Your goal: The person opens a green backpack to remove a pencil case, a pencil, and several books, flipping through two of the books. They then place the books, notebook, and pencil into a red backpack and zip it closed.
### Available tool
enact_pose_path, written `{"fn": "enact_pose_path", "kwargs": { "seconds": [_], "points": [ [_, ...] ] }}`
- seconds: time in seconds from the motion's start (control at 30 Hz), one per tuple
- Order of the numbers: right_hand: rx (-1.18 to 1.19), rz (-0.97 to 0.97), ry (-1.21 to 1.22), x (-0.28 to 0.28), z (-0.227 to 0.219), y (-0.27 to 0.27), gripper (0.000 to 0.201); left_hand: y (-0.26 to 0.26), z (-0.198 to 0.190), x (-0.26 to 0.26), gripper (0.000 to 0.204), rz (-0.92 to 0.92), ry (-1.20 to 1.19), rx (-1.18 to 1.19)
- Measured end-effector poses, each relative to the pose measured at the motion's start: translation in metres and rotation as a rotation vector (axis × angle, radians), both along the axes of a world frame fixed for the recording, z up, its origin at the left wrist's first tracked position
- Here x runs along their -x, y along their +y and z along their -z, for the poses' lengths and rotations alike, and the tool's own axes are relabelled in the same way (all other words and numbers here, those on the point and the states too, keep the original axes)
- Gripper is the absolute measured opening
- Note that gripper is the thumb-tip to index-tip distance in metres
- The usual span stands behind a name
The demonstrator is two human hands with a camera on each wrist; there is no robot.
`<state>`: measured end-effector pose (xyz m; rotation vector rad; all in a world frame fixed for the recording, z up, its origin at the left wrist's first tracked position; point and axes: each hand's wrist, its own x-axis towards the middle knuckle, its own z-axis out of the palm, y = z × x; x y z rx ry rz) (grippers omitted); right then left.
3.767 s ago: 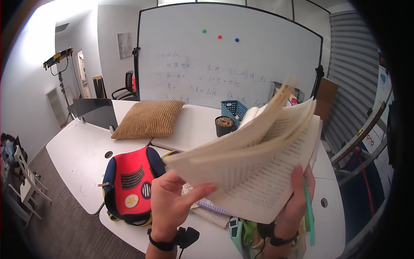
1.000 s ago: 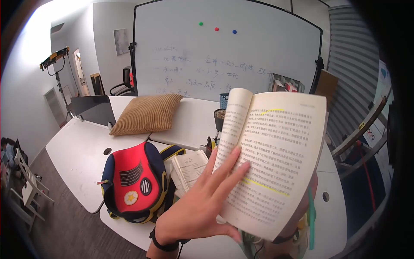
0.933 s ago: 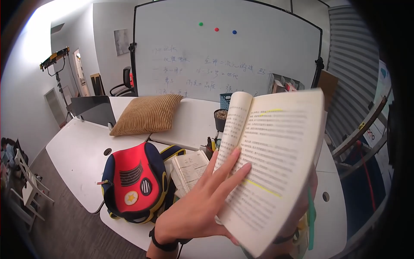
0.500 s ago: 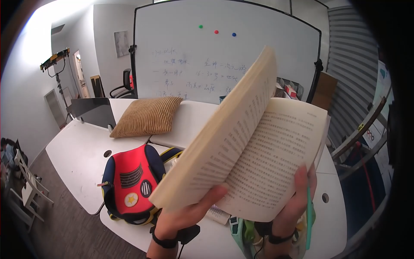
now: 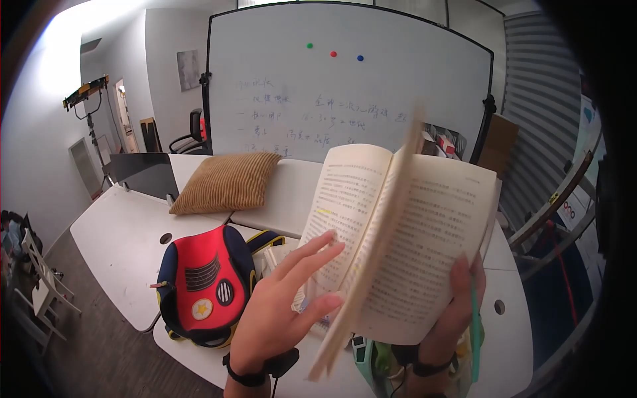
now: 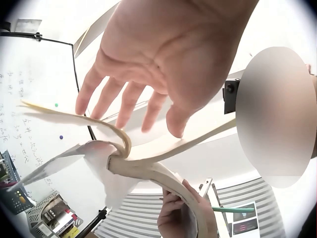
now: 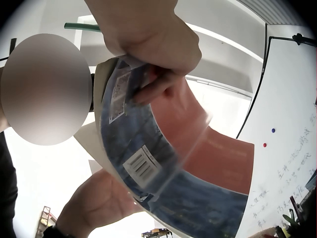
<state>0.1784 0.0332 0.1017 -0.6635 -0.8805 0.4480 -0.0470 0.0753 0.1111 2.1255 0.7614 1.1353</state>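
Note:
An open book (image 5: pixel 431 252) with printed pages is held up in front of me. My right hand (image 5: pixel 458 302) grips its right edge, thumb on the page and fingers behind. From the right wrist view, those fingers press on the blue and red cover (image 7: pixel 198 186), which bears a barcode label (image 7: pixel 142 166). A long teal stick (image 5: pixel 475 331) sticks out beside the right hand. My left hand (image 5: pixel 275 308) is spread over the left page, fingers extended. A blurred clump of pages (image 5: pixel 378 259) stands upright between the two halves. Yellow highlighting (image 5: pixel 325 211) marks the left page.
A red and navy backpack (image 5: pixel 202 285) lies on the white table (image 5: pixel 113 239), left of the hands. Behind it is a brown corduroy cushion (image 5: pixel 225 182). A whiteboard (image 5: pixel 279 53) stands at the back. A mint-green bag (image 5: pixel 363 355) sits below the book.
The left hand has let go of the thick raised left half, which now lies opened out leftward. A clump of pages stands mid-turn. Earlier, the left hand lay flat across the book.

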Motion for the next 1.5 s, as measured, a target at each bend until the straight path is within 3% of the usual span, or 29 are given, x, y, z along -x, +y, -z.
{"fn": "enact_pose_path", "kwargs": {
  "seconds": [0.1,0.13,0.23,0.4,0.47,0.57,0.77,0.87,1.0,1.07,1.13,1.23,1.3,1.37,1.5],
  "points": [
    [0.008,-0.012,-0.039,0.002,0.0,-0.003,0.054,0.004,0.005,-0.001,0.083,0.073,0.207,-0.197],
    [0.011,-0.019,-0.059,0.004,-0.001,-0.004,0.054,0.003,0.002,-0.001,0.092,0.153,0.245,-0.15],
    [0.016,0.044,-0.11,0.004,0.0,-0.003,0.052,0.001,0.008,-0.007,0.105,0.105,0.223,-0.109],
    [-0.044,0.028,0.004,-0.001,0.0,-0.001,0.047,0.002,0.004,-0.003,0.093,0.095,0.087,-0.206],
    [-0.091,0.045,0.051,0.0,-0.002,-0.002,0.046,-0.002,0.01,-0.006,0.064,-0.031,-0.114,-0.079],
    [-0.13,0.046,0.046,-0.002,-0.001,-0.004,0.045,0.003,0.014,-0.007,0.043,-0.085,-0.096,-0.007],
    [-0.155,0.128,0.04,0.003,-0.005,-0.008,0.045,-0.003,0.016,-0.023,0.044,-0.195,-0.018,0.153],
    [-0.15,0.143,-0.001,0.001,-0.003,-0.008,0.046,0.001,0.027,-0.024,0.044,-0.161,-0.084,0.198],
    [-0.112,0.217,0.014,0.005,-0.005,-0.007,0.047,-0.002,0.034,-0.027,0.044,0.044,-0.453,0.335],
    [-0.086,0.158,0.041,0.001,-0.005,-0.011,0.047,-0.007,0.025,-0.035,0.045,0.11,-0.653,0.362],
    [-0.076,0.122,0.07,-0.004,-0.004,-0.012,0.05,-0.011,0.013,-0.021,0.047,0.063,-0.3,0.366],
    [-0.069,0.086,0.107,-0.005,0.001,-0.008,0.052,-0.011,-0.009,-0.021,0.049,-0.016,-0.04,0.531],
    [-0.067,0.055,0.109,-0.003,0.001,-0.003,0.045,-0.008,-0.004,-0.028,0.05,-0.021,-0.129,0.578],
    [-0.08,0.064,0.047,0.0,-0.001,-0.005,0.045,-0.001,0.014,-0.033,0.051,0.032,-0.381,0.501],
    [-0.115,0.117,0.013,0.006,0.003,-0.005,0.043,0.0,0.011,-0.022,0.052,0.052,-0.271,0.595]
  ]
}}
